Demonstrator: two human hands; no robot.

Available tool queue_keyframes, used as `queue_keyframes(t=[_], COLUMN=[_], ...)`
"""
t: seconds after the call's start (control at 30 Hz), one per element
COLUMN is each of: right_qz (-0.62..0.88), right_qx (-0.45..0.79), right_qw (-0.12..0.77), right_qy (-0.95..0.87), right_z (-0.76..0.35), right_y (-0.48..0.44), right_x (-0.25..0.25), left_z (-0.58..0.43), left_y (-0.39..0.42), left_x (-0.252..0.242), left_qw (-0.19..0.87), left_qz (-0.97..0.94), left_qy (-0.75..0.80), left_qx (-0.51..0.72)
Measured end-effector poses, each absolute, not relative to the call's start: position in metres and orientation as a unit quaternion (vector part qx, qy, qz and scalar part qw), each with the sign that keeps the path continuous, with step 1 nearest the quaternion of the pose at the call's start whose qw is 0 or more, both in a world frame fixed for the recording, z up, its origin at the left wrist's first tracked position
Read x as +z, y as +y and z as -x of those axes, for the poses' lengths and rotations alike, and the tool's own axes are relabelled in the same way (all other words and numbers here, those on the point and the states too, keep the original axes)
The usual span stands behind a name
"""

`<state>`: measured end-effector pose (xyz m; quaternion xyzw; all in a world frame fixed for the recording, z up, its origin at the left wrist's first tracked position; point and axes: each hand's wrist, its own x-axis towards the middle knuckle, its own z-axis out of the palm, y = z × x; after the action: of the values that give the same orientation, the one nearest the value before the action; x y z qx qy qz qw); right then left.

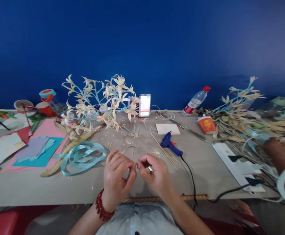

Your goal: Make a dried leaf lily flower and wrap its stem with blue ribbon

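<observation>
My left hand [119, 176], with a red bead bracelet [102, 209] at the wrist, pinches thumb to index finger. My right hand [154, 173] pinches in the same way, its fingertips almost meeting the left ones. Between them is something tiny and pale, too small to name. Pale scraps [128, 142] lie on the grey table just beyond. A blue glue gun [171, 143] rests to the right, and a coil of light-blue ribbon [83, 158] lies left of my left hand. Thin sticks [164, 151] lie beside my right hand.
Cream flowers on blue stems [113, 98] stand at the back, near a phone [144, 106]. Coloured paper [39, 151] is at left. A bottle [196, 101], an orange cup [206, 124] and a power strip [235, 166] are at right, where another person's hand [277, 153] shows.
</observation>
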<state>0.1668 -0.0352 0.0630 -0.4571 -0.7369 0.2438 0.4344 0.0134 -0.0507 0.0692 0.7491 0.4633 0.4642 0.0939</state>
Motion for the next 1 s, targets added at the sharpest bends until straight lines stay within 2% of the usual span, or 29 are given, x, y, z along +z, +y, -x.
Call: queue_keyframes(t=[0.2,0.4,0.7,0.9,1.0], right_qz=[0.502,0.464,0.507,0.475,0.462], right_qx=[0.199,0.255,0.196,0.279,0.262], right_qw=[0.440,0.445,0.448,0.435,0.438], right_qy=[-0.718,-0.723,-0.710,-0.712,-0.725], right_z=[-0.185,-0.170,-0.182,-0.177,-0.162], right_y=[-0.037,-0.038,-0.034,-0.039,-0.040], right_x=[0.057,0.065,0.058,0.064,0.067], left_z=[-0.012,-0.012,-0.008,-0.009,-0.012], left_y=[-0.050,-0.049,-0.050,-0.047,-0.048], left_x=[0.064,0.065,0.066,0.067,0.067], left_qw=[0.087,0.084,0.066,0.062,0.061], left_qz=[-0.742,-0.745,-0.727,-0.738,-0.743], left_qy=[0.466,0.461,0.468,0.465,0.464], left_qx=[0.474,0.475,0.497,0.485,0.480])
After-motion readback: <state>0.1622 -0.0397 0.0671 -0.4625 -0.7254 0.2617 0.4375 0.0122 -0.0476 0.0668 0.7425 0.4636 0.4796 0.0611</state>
